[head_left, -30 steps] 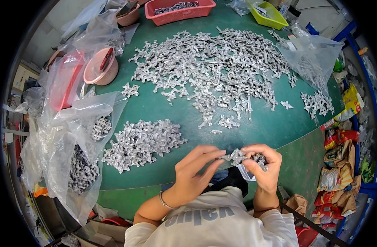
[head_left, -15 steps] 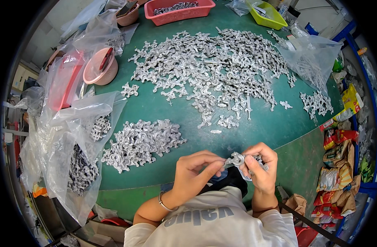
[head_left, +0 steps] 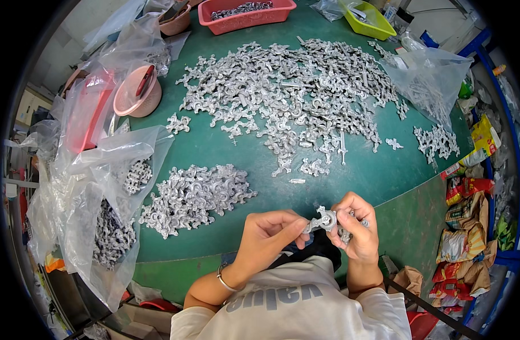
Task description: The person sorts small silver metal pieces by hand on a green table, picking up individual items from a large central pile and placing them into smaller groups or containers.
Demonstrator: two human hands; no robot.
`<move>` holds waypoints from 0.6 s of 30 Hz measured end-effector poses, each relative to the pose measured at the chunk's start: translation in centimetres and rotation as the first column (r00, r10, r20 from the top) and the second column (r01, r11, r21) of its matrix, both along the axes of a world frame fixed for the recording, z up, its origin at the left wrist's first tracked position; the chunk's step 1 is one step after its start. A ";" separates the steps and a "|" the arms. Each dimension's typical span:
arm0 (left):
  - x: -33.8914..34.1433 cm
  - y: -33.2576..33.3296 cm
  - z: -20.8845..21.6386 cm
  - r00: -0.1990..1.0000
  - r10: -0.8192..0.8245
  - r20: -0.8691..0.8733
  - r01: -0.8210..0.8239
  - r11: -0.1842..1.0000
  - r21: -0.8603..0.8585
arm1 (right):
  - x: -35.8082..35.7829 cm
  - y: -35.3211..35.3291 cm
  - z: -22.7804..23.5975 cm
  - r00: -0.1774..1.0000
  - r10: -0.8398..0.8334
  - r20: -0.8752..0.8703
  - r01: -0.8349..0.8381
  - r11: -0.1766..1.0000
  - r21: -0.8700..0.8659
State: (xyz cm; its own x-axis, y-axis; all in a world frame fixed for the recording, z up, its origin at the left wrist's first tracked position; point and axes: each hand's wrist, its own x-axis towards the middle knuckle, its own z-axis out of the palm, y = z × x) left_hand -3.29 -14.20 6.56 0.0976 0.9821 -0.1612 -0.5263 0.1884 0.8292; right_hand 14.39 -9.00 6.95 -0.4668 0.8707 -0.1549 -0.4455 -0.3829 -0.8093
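Observation:
Between my hands, just past the table's front edge, is a silvery cast metal part [head_left: 323, 219] with curved, pointed arms. My left hand [head_left: 269, 233] pinches its left end between thumb and fingers. Closed around the other end is my right hand [head_left: 356, 226], with more of the same metal parts [head_left: 345, 234] tucked in its palm. A heap of like castings [head_left: 197, 198] lies on the table to the left of my hands. Ahead spreads a much bigger pile of castings [head_left: 305, 96], with a few loose pieces at its near edge.
A clear plastic bag [head_left: 110, 170] of castings hangs over the left edge beside a pink basket [head_left: 138, 93]. At the far side stand a red tray [head_left: 248, 21] and a yellow-green basket [head_left: 373, 25]. Another bag [head_left: 430, 79] and a small pile [head_left: 436, 143] lie at right.
The metal part between my hands has turned, showing more of its face. My right hand has shifted slightly left and up. The piles look unchanged.

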 end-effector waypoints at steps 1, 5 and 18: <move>0.0 0.0 0.0 1.000 -0.001 0.005 0.001 1.000 0.001 | 0.0 0.0 0.0 1.000 0.001 -0.002 -0.001 1.000 -0.006; 0.0 0.0 -0.1 1.000 -0.004 0.026 0.004 1.000 0.014 | 0.0 0.0 0.0 1.000 0.002 -0.007 -0.002 1.000 -0.010; 0.0 -0.1 -0.4 0.998 -0.010 0.069 0.006 0.998 0.056 | -0.4 -0.2 0.3 1.000 -0.026 0.001 0.026 1.000 0.007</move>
State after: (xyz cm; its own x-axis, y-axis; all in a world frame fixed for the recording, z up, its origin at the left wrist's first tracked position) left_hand -3.34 -14.33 6.19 0.1145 0.9885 -0.0991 -0.5812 0.1476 0.8002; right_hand 14.00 -9.16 7.25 -0.4439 0.8835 -0.1495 -0.4545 -0.3658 -0.8122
